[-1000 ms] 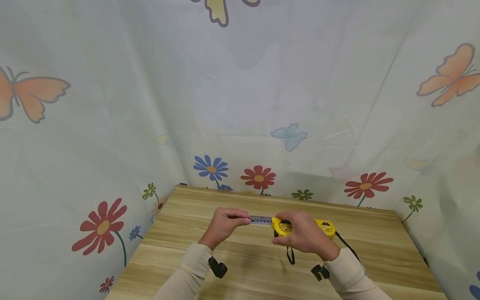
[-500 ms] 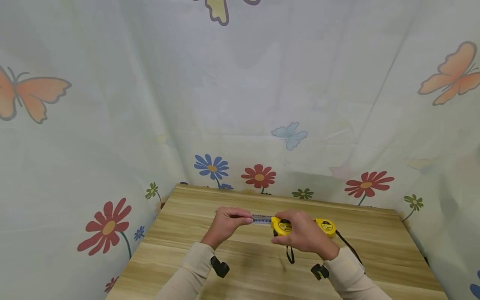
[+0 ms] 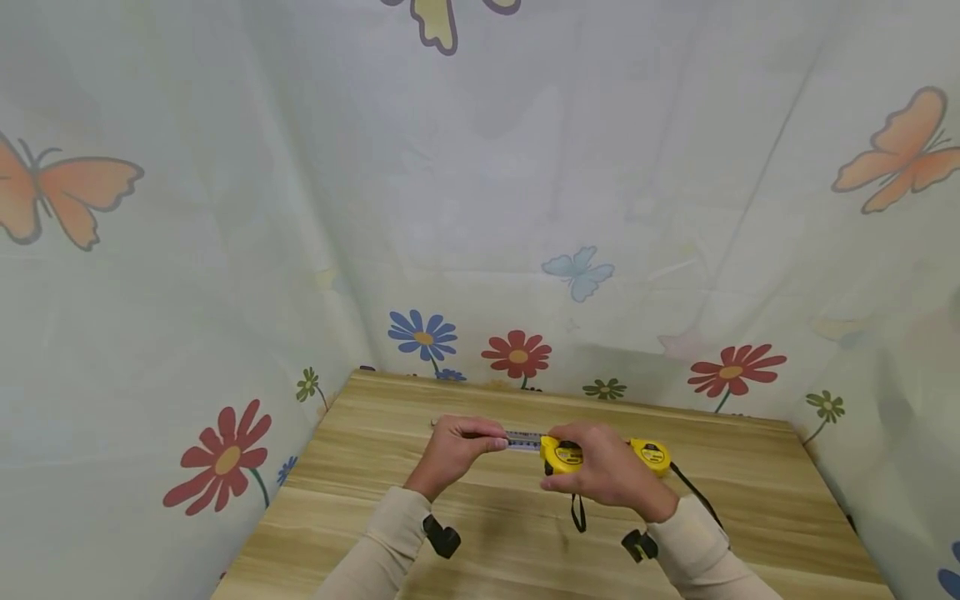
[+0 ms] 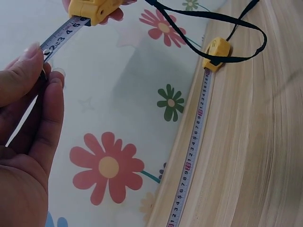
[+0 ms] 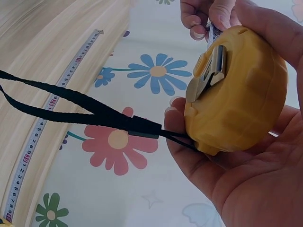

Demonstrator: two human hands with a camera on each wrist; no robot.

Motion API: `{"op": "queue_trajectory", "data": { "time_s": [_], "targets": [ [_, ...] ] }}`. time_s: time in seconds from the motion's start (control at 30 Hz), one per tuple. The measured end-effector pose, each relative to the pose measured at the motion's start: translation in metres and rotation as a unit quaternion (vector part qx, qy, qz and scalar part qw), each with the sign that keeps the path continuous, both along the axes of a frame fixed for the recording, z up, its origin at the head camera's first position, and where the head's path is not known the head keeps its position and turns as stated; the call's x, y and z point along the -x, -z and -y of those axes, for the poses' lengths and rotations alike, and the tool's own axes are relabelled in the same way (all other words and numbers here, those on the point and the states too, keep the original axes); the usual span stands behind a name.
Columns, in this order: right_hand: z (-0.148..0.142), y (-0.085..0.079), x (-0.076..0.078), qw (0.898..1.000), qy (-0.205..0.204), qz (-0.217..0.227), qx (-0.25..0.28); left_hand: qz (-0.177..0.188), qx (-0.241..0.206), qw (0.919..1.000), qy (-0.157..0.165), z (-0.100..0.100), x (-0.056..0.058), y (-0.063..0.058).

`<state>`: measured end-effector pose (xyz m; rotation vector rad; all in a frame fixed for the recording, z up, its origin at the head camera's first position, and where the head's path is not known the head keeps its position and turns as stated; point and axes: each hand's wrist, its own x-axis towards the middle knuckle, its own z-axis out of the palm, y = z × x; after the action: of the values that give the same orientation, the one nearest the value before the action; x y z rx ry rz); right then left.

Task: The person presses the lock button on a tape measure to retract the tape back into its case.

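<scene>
Above the table, my right hand (image 3: 611, 467) grips a yellow tape measure (image 3: 561, 455) around its case. A short length of its metal blade (image 3: 524, 440) sticks out to the left. My left hand (image 3: 456, 450) pinches the end of that blade between thumb and fingers; the left wrist view shows low numbers beside the thumb. In the right wrist view, the yellow case (image 5: 241, 94) has a metal belt clip (image 5: 208, 73) facing the camera, and a black wrist strap (image 5: 90, 106) hangs from it.
On the wooden table (image 3: 390, 400) lies a second yellow tape measure (image 3: 651, 456), its blade (image 4: 191, 146) drawn out along the tabletop. This one also has a black strap (image 3: 696, 492). A curtain (image 3: 480, 208) printed with flowers and butterflies stands behind the table and along its sides.
My left hand has shifted slightly right, toward the case, and the exposed blade is a little shorter. The right hand is nearly still; the second tape measure has not moved.
</scene>
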<state>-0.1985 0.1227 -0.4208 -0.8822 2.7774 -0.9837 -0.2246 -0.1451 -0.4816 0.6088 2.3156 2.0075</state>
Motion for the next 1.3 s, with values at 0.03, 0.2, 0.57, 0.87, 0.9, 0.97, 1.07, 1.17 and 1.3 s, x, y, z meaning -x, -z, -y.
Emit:
{"op": "queue_trajectory", "data": {
  "time_s": [0.03, 0.2, 0.57, 0.87, 0.9, 0.97, 1.07, 1.17, 1.3],
  "targets": [
    [0.0, -0.0002, 0.0001, 1.0, -0.001, 0.001, 0.0, 0.0, 0.0, 1.0, 0.0, -0.0001, 0.0, 0.0],
    [-0.0005, -0.0017, -0.0006, 1.0, -0.005, 0.0, -0.001, 0.006, -0.006, 1.0, 0.002, -0.0001, 0.0004, -0.0002],
    [-0.0039, -0.0059, -0.0012, 0.999, -0.031, 0.004, 0.0, 0.008, -0.005, 0.9999, -0.005, 0.0014, 0.0013, 0.0004],
    [-0.0086, -0.0049, 0.0009, 0.998, -0.053, 0.022, 0.012, 0.016, -0.002, 0.9998, -0.011, 0.0027, -0.0008, -0.0024],
    [-0.0087, -0.0046, 0.001, 0.998, -0.054, 0.021, 0.012, 0.017, -0.001, 0.9998, -0.012, 0.0028, -0.0009, -0.0027],
    [-0.0085, -0.0042, 0.0008, 0.998, -0.053, 0.021, 0.013, 0.02, 0.0, 0.9997, -0.013, 0.0029, -0.001, -0.0033],
    [-0.008, -0.0034, 0.001, 0.998, -0.053, 0.019, 0.014, 0.021, 0.0, 0.9997, -0.011, 0.0027, -0.0005, -0.0031],
    [-0.0075, -0.003, 0.0011, 0.998, -0.054, 0.021, 0.015, 0.02, -0.001, 0.9998, -0.005, 0.0027, -0.0001, -0.0025],
    [-0.0064, -0.0032, 0.001, 0.998, -0.057, 0.021, 0.013, 0.017, 0.0, 0.9999, 0.0, 0.0029, -0.0007, -0.0025]
  ]
}}
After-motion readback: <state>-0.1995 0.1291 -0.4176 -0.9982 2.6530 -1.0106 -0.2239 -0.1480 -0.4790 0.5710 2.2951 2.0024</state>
